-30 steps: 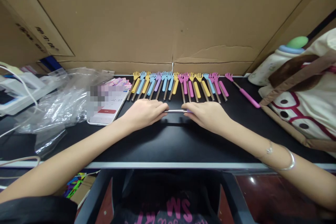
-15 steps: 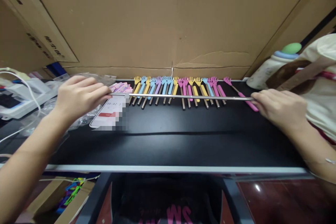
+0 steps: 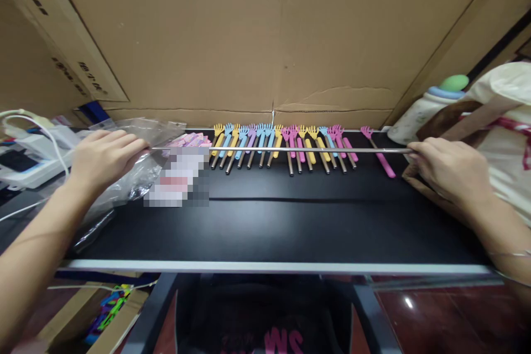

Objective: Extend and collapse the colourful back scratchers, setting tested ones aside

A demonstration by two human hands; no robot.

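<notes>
- Grip of the left hand (image 3: 107,156), at left of the frame, is closed around one end of a thin metal rod (image 3: 269,150); the right hand (image 3: 450,171), at right, clasps the other.
- Both rod ends vanish inside the fists, so which one bears a claw or handle cannot be told.
- Both forearms are cut off by the frame's edges.
- Pixelation hides most of the phone (image 3: 176,180) at centre left.
- Across the middle of the frame, the rod's long axis runs left to right, nearly level; it is above the table (image 3: 265,232), casting a dark shadow there.
- Behind it, partly covered by it, claw-headed scratchers (image 3: 292,142) stand in a row, claws toward the top of the frame.
- One pink scratcher (image 3: 387,168) slants apart, centre right, handle toward lower right.
</notes>
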